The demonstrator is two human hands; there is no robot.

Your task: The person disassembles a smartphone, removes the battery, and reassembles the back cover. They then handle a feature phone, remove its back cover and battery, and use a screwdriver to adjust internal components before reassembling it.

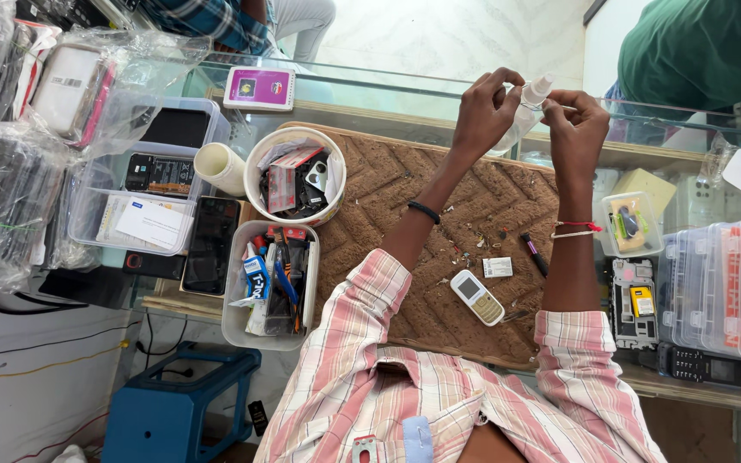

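Both arms reach far across the brown mat point(439, 214) on the table point(696, 381), sleeves of pink striped cloth pushed up, forearms bare and raised so the two hands meet above the far edge of the mat. The left hand point(484, 111) is bent at the wrist, its grip closed round the body of a small clear bottle point(527, 107). The right hand point(575, 129) curls in from the right, its grip pinched at the bottle's top; what the fingertips press on there is too small to tell.

The bottle is see-through plastic with a white cap, tilted with the cap up and to the right, held in the air above the glass at the far side.

Below the hands, near the middle of the mat, lies a white phone point(477, 297), just right of it a small white card point(497, 267), and a dark pen-like tool point(534, 254). Left of the mat stands a round white tub point(295, 176) of parts.
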